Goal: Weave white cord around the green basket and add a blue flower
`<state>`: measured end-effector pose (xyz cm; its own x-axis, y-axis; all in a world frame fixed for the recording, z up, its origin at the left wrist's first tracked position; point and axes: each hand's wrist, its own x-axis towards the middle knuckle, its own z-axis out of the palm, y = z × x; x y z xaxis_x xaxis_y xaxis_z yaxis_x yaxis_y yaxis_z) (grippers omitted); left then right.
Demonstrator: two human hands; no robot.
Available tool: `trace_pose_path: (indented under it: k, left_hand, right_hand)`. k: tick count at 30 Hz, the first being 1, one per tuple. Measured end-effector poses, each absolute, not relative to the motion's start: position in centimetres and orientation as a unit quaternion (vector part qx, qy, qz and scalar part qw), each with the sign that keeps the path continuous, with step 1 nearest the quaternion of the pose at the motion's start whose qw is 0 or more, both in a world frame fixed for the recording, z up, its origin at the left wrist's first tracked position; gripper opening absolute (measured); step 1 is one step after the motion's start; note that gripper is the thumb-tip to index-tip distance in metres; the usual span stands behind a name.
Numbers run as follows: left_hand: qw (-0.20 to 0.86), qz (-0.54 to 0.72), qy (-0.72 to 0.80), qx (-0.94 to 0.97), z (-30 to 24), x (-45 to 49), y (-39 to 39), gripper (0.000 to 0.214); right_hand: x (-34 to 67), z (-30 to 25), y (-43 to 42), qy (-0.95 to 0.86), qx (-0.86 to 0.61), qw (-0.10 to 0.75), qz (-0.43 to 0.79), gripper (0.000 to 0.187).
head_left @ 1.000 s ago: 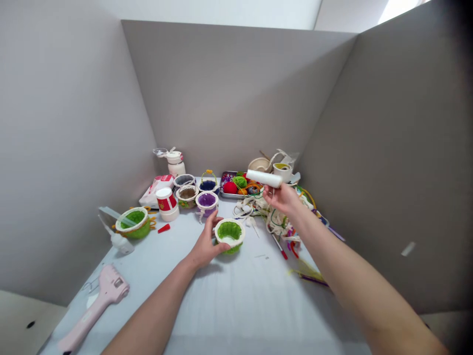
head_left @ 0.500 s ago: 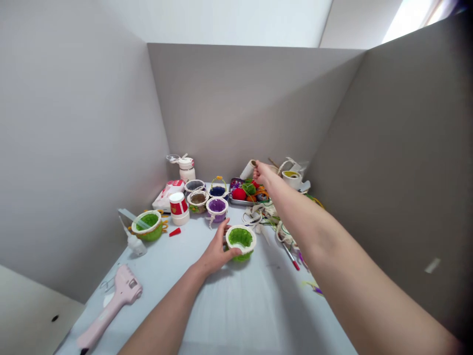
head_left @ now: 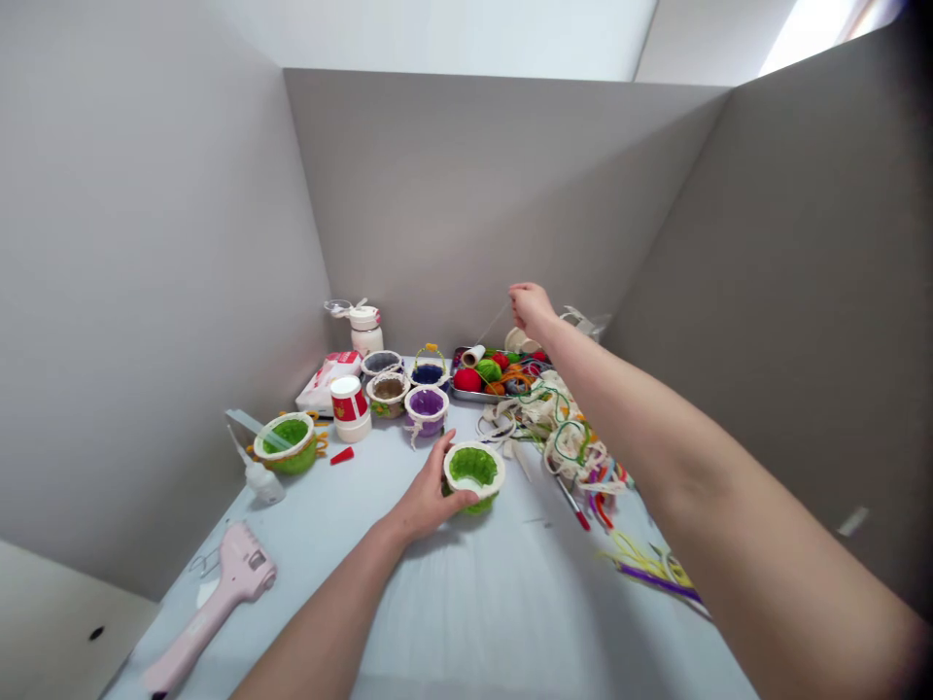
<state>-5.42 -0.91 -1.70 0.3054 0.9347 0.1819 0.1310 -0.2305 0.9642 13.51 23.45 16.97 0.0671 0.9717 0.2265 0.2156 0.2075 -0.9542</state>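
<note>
Green basket (head_left: 473, 471) with a thick white rim stands on the worktop (head_left: 466, 612), just below the centre of the frame. The left hand (head_left: 431, 496) grips it from its left side, thumb over the near rim; the other fingers are partly hidden behind its wall.

From where I stand, the right hand (head_left: 532, 309) is closed high up, right of centre, its fingertips pinched on a thin thread (head_left: 494, 324). That thread is faint, slanting down left towards a white roll (head_left: 473, 356) in the metal tray (head_left: 477, 396) among balls of yarn. I can't make out the thread's end inside the fist.

The right forearm covers part of the cord pile (head_left: 565, 428) and the tray's right end; both forearms run out of the frame at the bottom. At lower left, the pink glue gun (head_left: 219, 603) has its handle end close to the frame's edge. Behind the purple basket (head_left: 427, 408), other small baskets overlap, so their walls show only in part.

As for labels, the white jar (head_left: 350, 408) wears a red one with a yellowish mark, and the pink-and-white packet (head_left: 329, 381) is printed too; I can't read a word on either.
</note>
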Motion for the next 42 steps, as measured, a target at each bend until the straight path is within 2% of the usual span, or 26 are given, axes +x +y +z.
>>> trace_pose_path:
  k: [3,10,19,21,23,26,28,31,32,35,36,38,42]
  left_hand:
    - [0.479,0.428,0.401,0.653,-1.6,-5.4,-1.0,0.107]
    - [0.480,0.437,0.396,0.649,-2.0,-5.4,-0.8,0.109]
    - [0.476,0.438,0.389,0.656,-1.9,-5.4,-0.7,0.118]
    - [0.469,0.437,0.393,0.659,-2.1,-5.4,-0.5,0.119]
    - [0.458,0.435,0.398,0.666,-2.3,-5.3,-0.5,0.122]
    - [0.425,0.419,0.416,0.686,-2.3,-5.3,-0.4,0.125]
    - [0.397,0.410,0.430,0.700,-2.1,-5.4,-0.4,0.123]
    - [0.309,0.446,0.430,0.722,-1.3,-5.5,-0.9,0.107]
    - [0.250,0.478,0.425,0.727,-1.0,-5.3,-1.3,0.097]
    - [0.021,0.570,0.395,0.720,0.1,-3.2,-3.7,0.056]
    - [-0.016,0.551,0.376,0.745,0.4,-2.0,-4.6,0.039]
    - [0.001,0.435,0.330,0.838,0.5,0.8,-6.2,0.010]
    - [0.044,0.167,0.462,0.870,-0.2,5.9,-6.4,0.018]
  right_hand:
    - [13.7,19.3,22.3,-0.564,-0.508,0.540,0.362,0.008]
    - [14.7,25.1,19.2,-0.581,-0.453,0.564,0.372,0.010]
    - [18.0,32.2,12.8,-0.596,-0.427,0.605,0.310,0.021]
    - [19.1,33.6,11.0,-0.602,-0.415,0.614,0.296,0.029]
    - [20.2,34.5,9.4,-0.600,-0.406,0.631,0.276,0.015]
    - [21.9,34.7,6.9,-0.592,-0.394,0.652,0.263,0.020]
    - [23.0,33.8,4.9,-0.588,-0.383,0.658,0.272,0.027]
    - [24.6,30.4,1.4,-0.586,-0.354,0.668,0.292,0.022]
    - [25.1,28.7,0.2,-0.574,-0.351,0.674,0.305,0.025]
    - [26.2,22.4,-3.1,-0.514,-0.358,0.666,0.406,0.014]
    - [26.4,20.1,-3.9,-0.489,-0.363,0.659,0.442,0.011]
    - [26.6,16.0,-5.3,-0.456,-0.358,0.651,0.489,0.010]
    - [26.2,10.9,-7.2,-0.409,-0.371,0.619,0.559,0.016]
